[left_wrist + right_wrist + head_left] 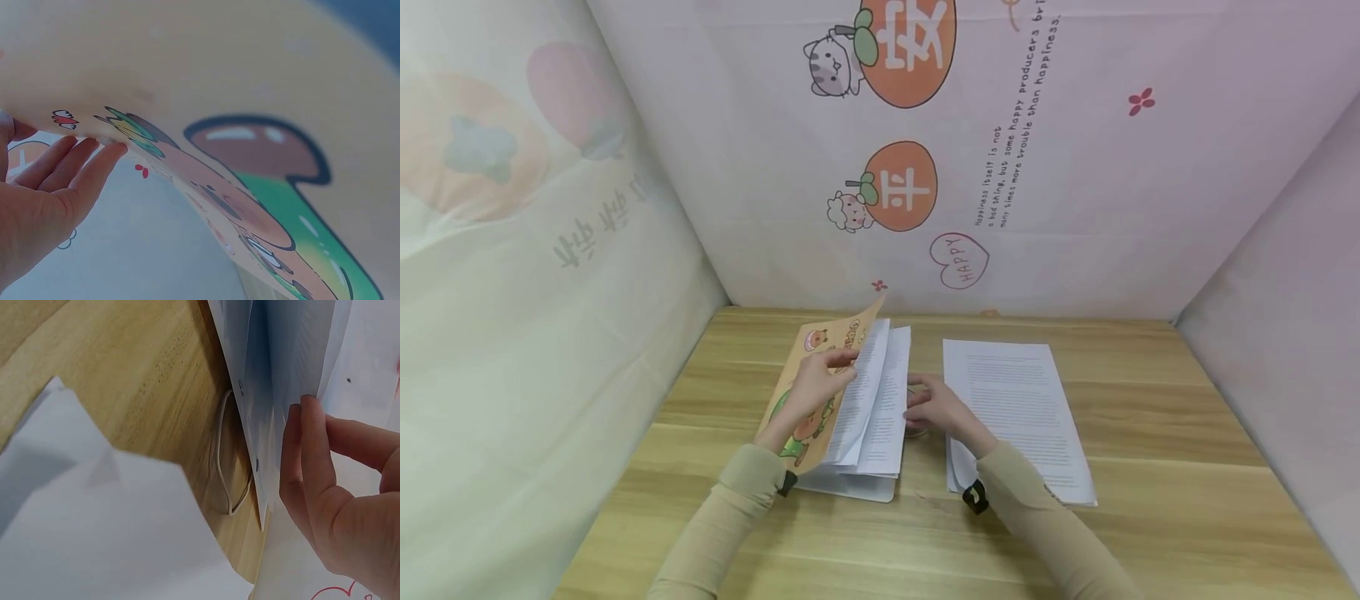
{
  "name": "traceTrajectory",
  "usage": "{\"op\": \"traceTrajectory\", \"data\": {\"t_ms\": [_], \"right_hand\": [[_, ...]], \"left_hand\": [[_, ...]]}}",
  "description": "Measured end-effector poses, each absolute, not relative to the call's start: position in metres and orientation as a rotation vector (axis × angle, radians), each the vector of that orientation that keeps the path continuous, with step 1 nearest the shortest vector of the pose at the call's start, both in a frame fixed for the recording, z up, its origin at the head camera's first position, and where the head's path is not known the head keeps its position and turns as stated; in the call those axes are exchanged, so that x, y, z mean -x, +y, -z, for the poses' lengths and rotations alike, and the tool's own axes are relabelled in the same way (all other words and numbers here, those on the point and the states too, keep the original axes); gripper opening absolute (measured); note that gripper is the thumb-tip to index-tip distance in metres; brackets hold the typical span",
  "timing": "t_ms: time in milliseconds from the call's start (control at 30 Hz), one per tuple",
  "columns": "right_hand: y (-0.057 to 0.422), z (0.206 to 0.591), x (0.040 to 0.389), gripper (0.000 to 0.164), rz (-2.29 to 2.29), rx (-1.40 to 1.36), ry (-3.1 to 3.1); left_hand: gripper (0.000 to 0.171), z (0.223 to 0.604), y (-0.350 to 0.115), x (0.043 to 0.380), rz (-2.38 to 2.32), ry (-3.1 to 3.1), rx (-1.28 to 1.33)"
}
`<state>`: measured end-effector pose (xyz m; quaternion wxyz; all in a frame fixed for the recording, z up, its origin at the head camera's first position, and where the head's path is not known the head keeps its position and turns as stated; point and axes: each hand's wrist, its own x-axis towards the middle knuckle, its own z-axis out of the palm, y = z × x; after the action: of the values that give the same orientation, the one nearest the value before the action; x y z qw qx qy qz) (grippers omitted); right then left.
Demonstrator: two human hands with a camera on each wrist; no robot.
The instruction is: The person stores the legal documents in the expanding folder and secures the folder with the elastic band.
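Note:
A folder (805, 379) with an orange cartoon cover stands partly open on the wooden table, printed sheets (880, 400) fanned inside it. My left hand (817, 382) grips the raised cover near its free edge. In the left wrist view, that hand's fingers (81, 169) are at the edge of the cover (206, 169), its underside hidden. On the other side, my right hand (936, 407) pinches the outer edge of the sheets between thumb and fingers. The right wrist view shows its fingertips (309, 403) right at the edge of the sheets (300, 350).
To the right lies a stack of printed paper (1018, 408), its near left corner lifted by the right wrist. A thin pale cord loop (220, 456) rests on the table (1172, 467) beside the folder. Printed cloth walls (1075, 233) enclose the back and sides.

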<state>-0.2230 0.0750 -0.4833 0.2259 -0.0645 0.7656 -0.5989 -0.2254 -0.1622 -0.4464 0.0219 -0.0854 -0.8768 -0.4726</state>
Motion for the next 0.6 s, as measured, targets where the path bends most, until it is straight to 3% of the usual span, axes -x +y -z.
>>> {"op": "traceTrajectory", "data": {"t_ms": [600], "right_hand": [[0.058, 0.483, 0.221, 0.070, 1.636, 0.087, 2.115]], "left_hand": [[0.042, 0.443, -0.164, 0.224, 1.511, -2.698, 0.252]]}}
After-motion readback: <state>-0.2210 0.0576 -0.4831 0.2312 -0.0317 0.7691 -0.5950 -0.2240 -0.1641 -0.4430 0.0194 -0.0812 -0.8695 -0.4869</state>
